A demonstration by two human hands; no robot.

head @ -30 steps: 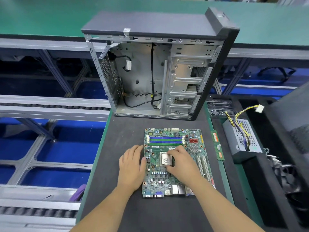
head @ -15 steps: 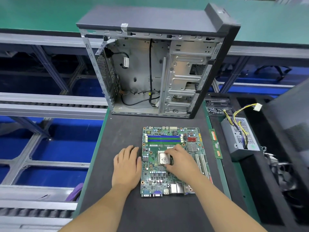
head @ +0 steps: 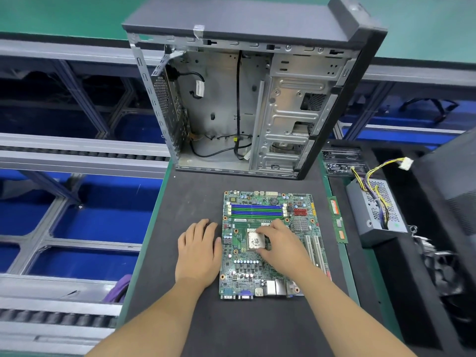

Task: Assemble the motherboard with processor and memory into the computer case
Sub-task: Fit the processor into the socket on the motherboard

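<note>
fingers (head: 261, 229) of the right hand (head: 282, 247) pinch the edges of the processor (head: 255, 240) at its socket on the motherboard (head: 270, 243), which lies flat on the counter (head: 195, 191) before the open computer case (head: 244, 104). the left hand (head: 198, 249) rests flat, fingers straight, just beside the board's left edge. seating the chip looks like the step in hand (memory stick (head: 338, 220) waits at right); next calls for a level release, then latching.
</note>
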